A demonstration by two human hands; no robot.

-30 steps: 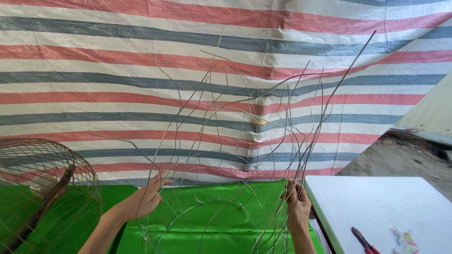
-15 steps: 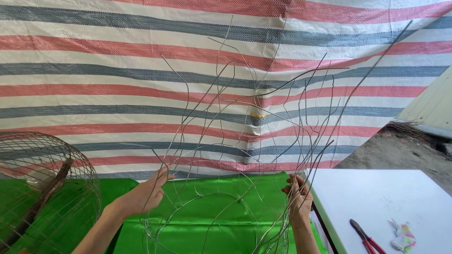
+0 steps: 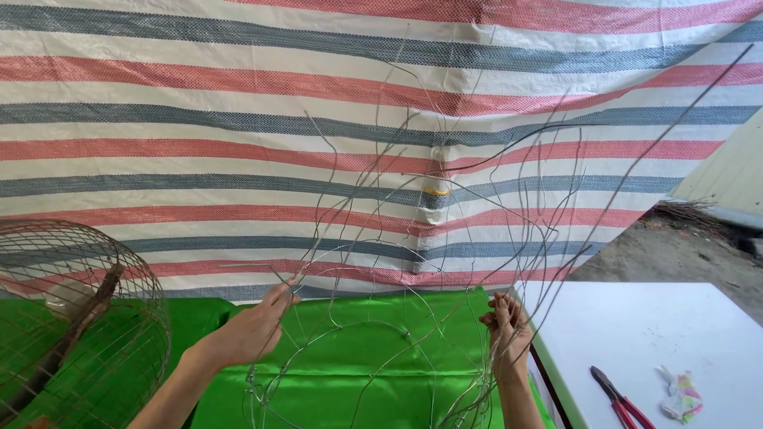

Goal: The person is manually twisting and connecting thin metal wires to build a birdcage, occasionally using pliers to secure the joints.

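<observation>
A person works a half-built wire frame (image 3: 381, 349) over a bright green cloth (image 3: 350, 373) at the bottom centre of the frame, its loose wire ends (image 3: 477, 183) fanning up across a red, grey and white striped tarpaulin (image 3: 199, 119) that fills the upper half. The left hand (image 3: 254, 330), lower left of centre, pinches a strand between thumb and fingertips near the frame's upper ring, the other fingers loosely spread. The right hand (image 3: 509, 330), lower right of centre, is closed in a fist around a bundle of upright strands at the frame's right edge. A finished domed wire cage (image 3: 71, 326) with a dark wooden stick (image 3: 67, 342) inside it stands at the lower left, well apart from both hands. At the lower right, red-handled pliers (image 3: 618, 397) and a crumpled scrap of cloth (image 3: 679, 395) lie just beside each other on a white table (image 3: 660, 326), with bare ground (image 3: 675, 254) and a heap of twigs beyond. To my eye, the bending goes best with the right fist kept firm so the uprights cannot spring apart, while the left hand guides its single strand snugly along the ring rather than tugging at it. The long free ends look springy and apt to whip or tangle, so slow, short bends close to the fingers seem wise.
</observation>
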